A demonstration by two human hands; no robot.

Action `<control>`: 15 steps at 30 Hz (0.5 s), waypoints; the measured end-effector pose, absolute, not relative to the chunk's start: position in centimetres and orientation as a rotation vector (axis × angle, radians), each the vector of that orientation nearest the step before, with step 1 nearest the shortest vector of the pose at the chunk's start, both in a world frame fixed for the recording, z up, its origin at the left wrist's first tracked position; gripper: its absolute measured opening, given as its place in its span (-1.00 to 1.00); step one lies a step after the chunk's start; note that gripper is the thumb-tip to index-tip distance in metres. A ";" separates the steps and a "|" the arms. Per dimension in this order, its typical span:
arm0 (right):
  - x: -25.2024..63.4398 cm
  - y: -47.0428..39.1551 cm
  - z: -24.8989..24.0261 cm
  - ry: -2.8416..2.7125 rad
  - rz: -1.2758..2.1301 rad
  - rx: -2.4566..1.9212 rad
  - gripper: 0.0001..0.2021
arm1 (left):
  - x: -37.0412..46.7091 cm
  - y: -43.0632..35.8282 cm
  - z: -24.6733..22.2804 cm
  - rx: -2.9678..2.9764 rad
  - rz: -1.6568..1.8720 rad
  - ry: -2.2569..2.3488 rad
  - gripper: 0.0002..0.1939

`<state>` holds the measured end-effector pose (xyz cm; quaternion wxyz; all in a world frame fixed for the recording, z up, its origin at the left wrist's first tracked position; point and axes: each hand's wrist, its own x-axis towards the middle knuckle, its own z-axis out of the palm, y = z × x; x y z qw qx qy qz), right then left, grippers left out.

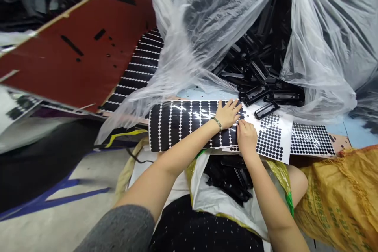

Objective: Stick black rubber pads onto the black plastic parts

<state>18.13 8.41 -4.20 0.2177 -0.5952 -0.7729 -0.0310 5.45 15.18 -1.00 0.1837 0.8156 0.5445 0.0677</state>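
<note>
A glossy sheet of black stickers (pixel 184 122) on white backing lies across the work surface, its left end curling over. My left hand (pixel 228 115) rests flat on its right part, fingers spread, a beaded bracelet on the wrist. Just beside it, my right hand (pixel 247 136) has its fingers drawn together at the sheet's right end; what they pinch, if anything, is hidden. Under that hand extends a white sheet of small black dots (pixel 270 136). A loose black plastic part (pixel 266 110) lies just beyond my right hand, on the dotted sheet's far edge.
Clear plastic bags (pixel 327 47) surround a heap of black plastic parts (pixel 256 75) at the back. An open woven sack (pixel 201 181) with similar parts sits at my lap. A reddish-brown board (pixel 88 43) slants at left; a yellow sack (pixel 342 193) stands right.
</note>
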 end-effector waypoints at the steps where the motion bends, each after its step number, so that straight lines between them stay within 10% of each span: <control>1: 18.4 8.5 -4.4 -2.140 -0.118 -1.636 -0.73 | 5.6 15.2 -0.9 2.271 0.230 1.526 -0.49; 11: 19.4 10.5 -4.3 -2.108 -0.356 -1.518 -0.66 | -6.9 13.7 1.5 1.699 1.145 2.015 -0.35; 15: 20.1 11.0 -4.2 -2.139 -0.494 -1.359 -0.62 | -15.1 11.6 4.4 1.231 0.829 2.483 -0.19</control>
